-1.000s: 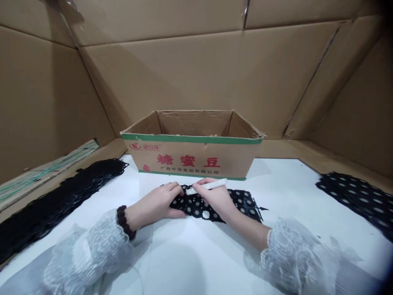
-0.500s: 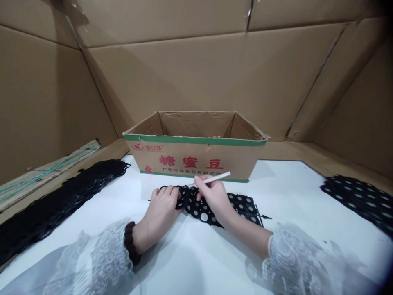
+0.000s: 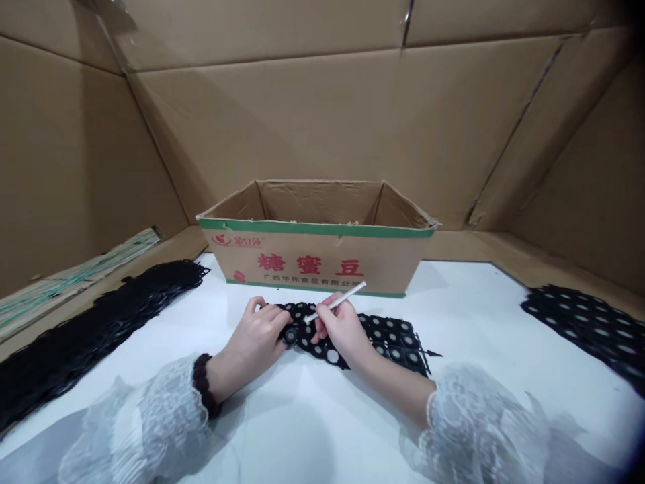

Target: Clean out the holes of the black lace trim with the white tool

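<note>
A black sheet with round holes (image 3: 388,336) lies on the white table (image 3: 312,417) in front of me. My left hand (image 3: 256,333) presses on the sheet's left end with the fingers curled over it. My right hand (image 3: 342,329) grips a thin white stick (image 3: 336,302) like a pen. The stick's tip points down-left onto the sheet, close to my left fingertips. Both wrists wear white lace sleeves.
An open cardboard box (image 3: 317,252) with red print and a green band stands just behind the hands. A long pile of black sheets (image 3: 95,323) runs along the left edge. More perforated black sheets (image 3: 584,323) lie at the right. Cardboard walls surround the table.
The white stick has tilted from lying flat to pointing down at the sheet. My left hand has shifted along the sheet's left end; both hands stay on the sheet.
</note>
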Tool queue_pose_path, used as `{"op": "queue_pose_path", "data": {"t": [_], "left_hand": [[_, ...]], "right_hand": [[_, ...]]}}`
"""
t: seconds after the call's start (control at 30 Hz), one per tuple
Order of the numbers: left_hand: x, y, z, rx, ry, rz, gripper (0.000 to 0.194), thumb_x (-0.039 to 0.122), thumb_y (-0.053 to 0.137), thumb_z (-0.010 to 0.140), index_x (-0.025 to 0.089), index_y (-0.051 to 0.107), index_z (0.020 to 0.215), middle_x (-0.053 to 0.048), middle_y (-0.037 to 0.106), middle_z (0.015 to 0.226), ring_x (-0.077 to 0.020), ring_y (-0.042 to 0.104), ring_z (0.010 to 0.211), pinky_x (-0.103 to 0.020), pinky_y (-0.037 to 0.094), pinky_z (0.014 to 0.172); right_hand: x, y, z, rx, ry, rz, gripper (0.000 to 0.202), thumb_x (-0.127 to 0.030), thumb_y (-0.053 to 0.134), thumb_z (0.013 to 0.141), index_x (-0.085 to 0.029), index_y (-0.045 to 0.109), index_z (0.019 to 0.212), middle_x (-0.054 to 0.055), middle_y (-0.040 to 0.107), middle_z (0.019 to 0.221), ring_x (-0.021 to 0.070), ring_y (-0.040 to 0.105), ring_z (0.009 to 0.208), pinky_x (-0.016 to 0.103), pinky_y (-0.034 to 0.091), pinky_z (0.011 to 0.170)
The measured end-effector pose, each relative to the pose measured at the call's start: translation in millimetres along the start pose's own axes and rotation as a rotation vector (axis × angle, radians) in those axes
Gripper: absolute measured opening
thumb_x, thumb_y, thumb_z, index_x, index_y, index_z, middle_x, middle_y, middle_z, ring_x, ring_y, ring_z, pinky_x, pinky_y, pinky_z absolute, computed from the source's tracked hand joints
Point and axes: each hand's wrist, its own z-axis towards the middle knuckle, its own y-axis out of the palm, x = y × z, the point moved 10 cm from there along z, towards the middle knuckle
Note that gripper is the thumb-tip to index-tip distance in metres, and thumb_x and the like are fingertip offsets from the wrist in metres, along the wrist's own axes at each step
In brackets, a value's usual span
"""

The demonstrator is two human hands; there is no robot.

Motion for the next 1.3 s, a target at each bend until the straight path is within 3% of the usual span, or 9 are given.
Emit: {"op": "queue_pose_path", "data": {"t": [0.23, 0.37, 0.47, 0.6, 0.7, 0.8, 1.2, 1.3], "left_hand": [[7, -2.0, 1, 0.037, 0.051, 0.032, 0.013, 0.01, 0.042, 0.073, 0.016, 0.054, 0.074, -0.003, 0.06, 0.067, -0.0163, 0.055, 0.066, -0.04, 0.035, 0.08], [7, -5.3, 3, 0.1, 0.044, 0.059, 0.008, 0.012, 0.043, 0.071, 0.016, 0.05, 0.069, -0.003, 0.06, 0.063, -0.0161, 0.055, 0.06, -0.039, 0.036, 0.078], [3, -2.5, 4, 0.059, 0.022, 0.05, 0.007, 0.011, 0.045, 0.07, 0.016, 0.05, 0.072, -0.004, 0.061, 0.065, -0.0171, 0.055, 0.061, -0.037, 0.038, 0.073], [9, -0.8, 0, -0.044, 0.185, 0.051, 0.008, 0.013, 0.046, 0.078, 0.015, 0.052, 0.082, -0.005, 0.062, 0.072, -0.0178, 0.058, 0.069, -0.037, 0.038, 0.076], [18, -8.6, -8, -0.016, 0.356, 0.083, 0.01, 0.022, 0.046, 0.085, 0.015, 0.052, 0.084, -0.005, 0.063, 0.075, -0.0175, 0.058, 0.071, -0.037, 0.038, 0.078], [26, -10.7, -15, 0.006, 0.473, 0.075, 0.013, 0.02, 0.042, 0.088, 0.017, 0.051, 0.079, -0.003, 0.061, 0.071, -0.0147, 0.056, 0.067, -0.034, 0.039, 0.078], [32, -14.8, -16, 0.114, 0.493, 0.173, 0.016, 0.016, 0.044, 0.086, 0.016, 0.049, 0.07, 0.0, 0.058, 0.061, -0.0127, 0.053, 0.059, -0.031, 0.041, 0.069], [32, -13.8, -14, 0.128, 0.45, 0.155, 0.019, 0.015, 0.044, 0.085, 0.017, 0.047, 0.066, 0.0, 0.056, 0.058, -0.0123, 0.052, 0.056, -0.031, 0.041, 0.069]], "right_hand": [[0, 5, -1, -0.054, -0.054, -0.067, 0.011, -0.021, 0.045, 0.072, -0.021, 0.034, 0.072, -0.01, 0.043, 0.046, 0.0077, 0.043, 0.037, 0.021, 0.043, 0.039], [-11, 11, -6, -0.062, -0.203, -0.277, 0.011, -0.024, 0.048, 0.072, -0.021, 0.037, 0.07, -0.007, 0.043, 0.052, 0.0085, 0.045, 0.043, 0.02, 0.041, 0.042], [-14, 9, -7, -0.046, -0.228, -0.286, 0.011, -0.023, 0.049, 0.071, -0.021, 0.038, 0.069, -0.007, 0.043, 0.051, 0.0086, 0.046, 0.045, 0.02, 0.041, 0.044], [-6, 0, -5, -0.008, -0.088, -0.043, 0.014, -0.025, 0.047, 0.073, -0.021, 0.034, 0.072, -0.01, 0.045, 0.045, 0.0084, 0.046, 0.035, 0.019, 0.039, 0.036], [-8, -1, -6, -0.019, -0.071, 0.029, 0.018, -0.03, 0.048, 0.075, -0.021, 0.032, 0.072, -0.011, 0.045, 0.042, 0.0078, 0.042, 0.028, 0.018, 0.034, 0.03], [-10, 6, -10, -0.097, -0.09, -0.017, 0.017, -0.028, 0.05, 0.073, -0.021, 0.034, 0.072, -0.011, 0.048, 0.042, 0.0077, 0.043, 0.028, 0.017, 0.034, 0.03], [-2, 13, -11, -0.134, -0.056, -0.118, 0.015, -0.024, 0.048, 0.073, -0.021, 0.034, 0.072, -0.01, 0.049, 0.041, 0.008, 0.044, 0.033, 0.017, 0.036, 0.034], [-8, 17, -17, -0.153, -0.131, -0.217, 0.013, -0.025, 0.047, 0.074, -0.021, 0.035, 0.07, -0.008, 0.05, 0.045, 0.0086, 0.046, 0.039, 0.018, 0.038, 0.039]]}}
